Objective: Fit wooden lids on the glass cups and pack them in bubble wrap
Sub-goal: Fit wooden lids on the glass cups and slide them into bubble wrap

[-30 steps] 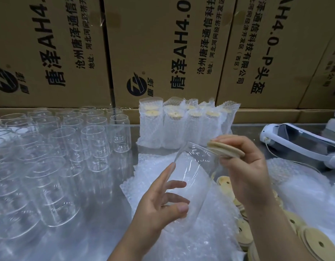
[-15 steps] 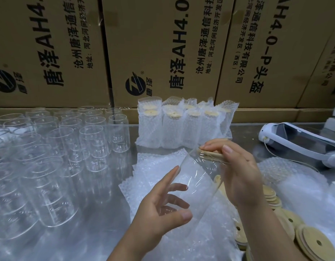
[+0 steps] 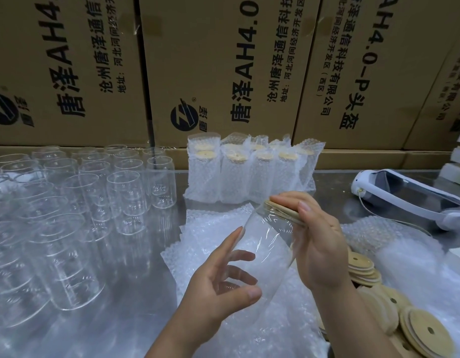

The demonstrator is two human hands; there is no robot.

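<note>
**Lid meets glass at the packing table**

Some two dozen empty cups [image 3: 89, 202] stand crowded on the left of a steel table [image 3: 136, 306]; overlapping glass makes an exact count unsure. The person's left hand [image 3: 223, 285] grips the lower part of one glass cup [image 3: 265, 249], thumb in front and fingers curled behind it, holding it tilted above a heap of bubble wrap [image 3: 210, 228]. One wooden lid [image 3: 283, 211] sits against the cup's mouth, pinched at its rim by the fingers and thumb of the right hand [image 3: 316, 244]. Behind them, wrapped cups [image 3: 249, 174] stand in two rows, at least eight lids showing through the wrap. To the right lie loose lids [image 3: 360, 267], roughly nine, some stacked. One white headset [image 3: 409, 195] rests farther right. Four cardboard boxes [image 3: 223, 60] line the back.
</note>
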